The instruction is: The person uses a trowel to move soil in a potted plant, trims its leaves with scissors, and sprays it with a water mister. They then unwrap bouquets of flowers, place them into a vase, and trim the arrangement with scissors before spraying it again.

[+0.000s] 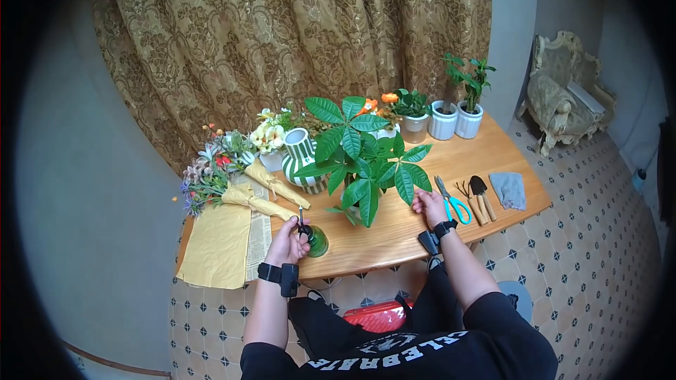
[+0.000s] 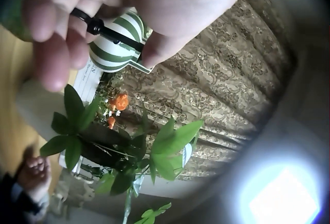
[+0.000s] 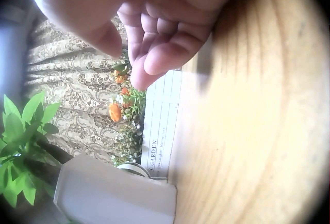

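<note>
My left hand (image 1: 289, 241) grips the black spray head of a green bottle (image 1: 317, 242) near the table's front edge; in the left wrist view the fingers curl round the black trigger part (image 2: 95, 26). My right hand (image 1: 429, 205) rests by the table, beside the leaves and left of the scissors (image 1: 453, 200); in the right wrist view the hand (image 3: 162, 33) is loosely curled with nothing in it. Between the hands stands a large leafy plant (image 1: 366, 162), its pot (image 3: 116, 190) pale in the right wrist view.
Wrapped bouquets (image 1: 264, 200) and yellow paper (image 1: 215, 246) lie at left. A striped vase (image 1: 299, 158) and white pots (image 1: 442, 123) stand behind. Small garden tools (image 1: 481, 200) and a grey cloth (image 1: 508, 190) lie at right.
</note>
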Action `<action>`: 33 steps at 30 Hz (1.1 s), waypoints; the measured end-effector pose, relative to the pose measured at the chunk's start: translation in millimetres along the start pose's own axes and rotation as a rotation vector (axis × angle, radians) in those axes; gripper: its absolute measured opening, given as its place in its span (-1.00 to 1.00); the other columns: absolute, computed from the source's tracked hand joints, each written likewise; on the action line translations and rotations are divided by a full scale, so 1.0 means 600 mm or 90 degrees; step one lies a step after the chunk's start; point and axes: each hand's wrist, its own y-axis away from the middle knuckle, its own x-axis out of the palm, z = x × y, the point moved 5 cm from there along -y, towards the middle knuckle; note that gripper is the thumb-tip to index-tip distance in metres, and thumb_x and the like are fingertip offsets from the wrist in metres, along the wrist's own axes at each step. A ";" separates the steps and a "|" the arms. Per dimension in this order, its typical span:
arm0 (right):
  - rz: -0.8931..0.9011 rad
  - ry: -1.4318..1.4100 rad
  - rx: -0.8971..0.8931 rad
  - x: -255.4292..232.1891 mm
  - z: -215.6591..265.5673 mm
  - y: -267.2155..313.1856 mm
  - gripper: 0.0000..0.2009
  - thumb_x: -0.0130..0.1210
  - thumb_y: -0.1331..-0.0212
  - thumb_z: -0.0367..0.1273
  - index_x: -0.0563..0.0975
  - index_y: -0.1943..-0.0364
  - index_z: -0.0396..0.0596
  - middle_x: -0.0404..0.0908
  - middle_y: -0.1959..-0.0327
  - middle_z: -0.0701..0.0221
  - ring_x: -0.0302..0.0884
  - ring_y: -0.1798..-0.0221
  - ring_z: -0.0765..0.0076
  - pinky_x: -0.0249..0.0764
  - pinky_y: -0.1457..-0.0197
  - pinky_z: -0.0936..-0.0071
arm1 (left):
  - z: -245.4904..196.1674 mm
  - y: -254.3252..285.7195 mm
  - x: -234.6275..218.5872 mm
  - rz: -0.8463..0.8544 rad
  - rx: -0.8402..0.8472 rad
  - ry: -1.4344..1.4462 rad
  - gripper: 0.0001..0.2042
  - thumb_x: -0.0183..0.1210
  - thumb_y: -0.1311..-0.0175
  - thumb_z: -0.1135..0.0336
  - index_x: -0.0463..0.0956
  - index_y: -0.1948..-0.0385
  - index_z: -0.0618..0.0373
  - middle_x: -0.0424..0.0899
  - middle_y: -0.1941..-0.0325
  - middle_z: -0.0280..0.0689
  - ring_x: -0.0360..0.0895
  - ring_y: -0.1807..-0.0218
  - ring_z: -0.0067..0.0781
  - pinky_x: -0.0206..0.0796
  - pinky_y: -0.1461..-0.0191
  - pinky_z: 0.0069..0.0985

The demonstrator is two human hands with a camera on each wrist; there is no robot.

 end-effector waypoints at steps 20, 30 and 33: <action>-0.010 0.012 -0.003 -0.006 -0.005 -0.003 -0.85 0.01 -0.28 -0.36 0.52 0.21 -0.15 0.57 0.49 0.42 0.49 0.53 0.57 0.40 0.46 0.65 | -0.203 0.159 0.169 0.098 0.036 -0.206 -0.50 -0.30 -0.46 -0.01 0.42 0.00 0.28 0.08 0.75 -0.57 -0.10 0.79 -0.75 -0.17 0.75 -0.77; -0.004 0.019 -0.005 -0.011 -0.010 -0.007 -0.83 -0.01 -0.30 -0.37 0.51 0.17 -0.19 0.57 0.47 0.39 0.50 0.52 0.56 0.42 0.45 0.67 | -0.222 0.205 0.190 0.017 0.006 -0.358 -0.50 -0.28 -0.45 0.00 0.48 0.09 0.30 0.13 0.78 -0.56 -0.07 0.82 -0.77 -0.12 0.78 -0.78; -0.006 0.009 -0.006 -0.011 -0.009 -0.007 -0.82 -0.01 -0.30 -0.37 0.50 0.16 -0.20 0.57 0.47 0.39 0.50 0.52 0.56 0.42 0.45 0.66 | -0.211 0.214 0.187 0.025 -0.004 -0.381 -0.50 -0.30 -0.45 0.03 0.46 0.06 0.32 0.10 0.79 -0.55 -0.10 0.84 -0.74 -0.15 0.78 -0.76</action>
